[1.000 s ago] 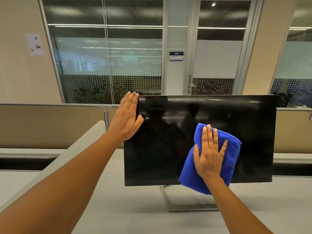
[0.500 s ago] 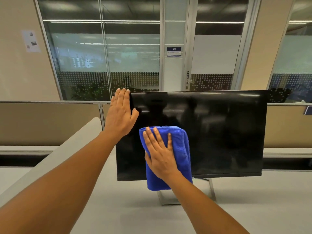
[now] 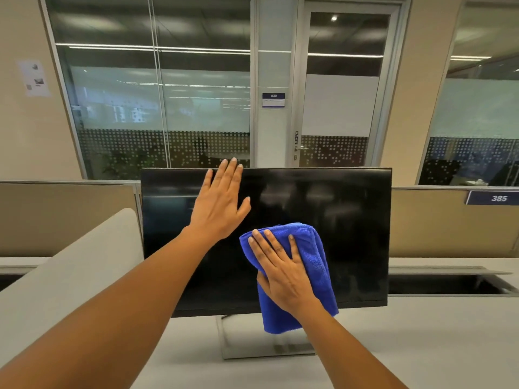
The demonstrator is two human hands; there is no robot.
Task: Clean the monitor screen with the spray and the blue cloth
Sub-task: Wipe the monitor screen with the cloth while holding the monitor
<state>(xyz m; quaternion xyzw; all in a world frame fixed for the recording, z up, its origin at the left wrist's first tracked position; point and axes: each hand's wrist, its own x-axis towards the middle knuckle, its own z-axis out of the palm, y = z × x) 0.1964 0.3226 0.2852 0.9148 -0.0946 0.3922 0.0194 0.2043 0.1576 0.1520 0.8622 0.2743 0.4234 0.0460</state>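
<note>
While the right hand (image 3: 283,273) presses a folded blue cloth (image 3: 317,256) against the lower centre of the black monitor screen (image 3: 351,234), its fingers (image 3: 292,248) straight and slightly spread over the fabric rather than curled round it, the left hand (image 3: 219,203) lies open just above and to the left. Its fingers are straight and close together, tips reaching the monitor's top edge, apparently steadying the panel. The monitor fills the middle of the frame on a thin metal stand (image 3: 252,349), which sits on a pale grey desk (image 3: 435,338). The cloth's lower end hangs past the bottom edge of the monitor. The spray is not in view. Faint hazy smears (image 3: 295,197) show in the upper centre of the glass, right of the left hand. The wiping step seems to be under way. Doing it well likely means light, even pressure through a flat palm so the cloth does not bunch, with overlapping passes carried up to that haze and across to the right side. The bracing hand would be better placed on the top edge than on the glass, since bare skin may leave prints there that would need a final wipe.
</note>
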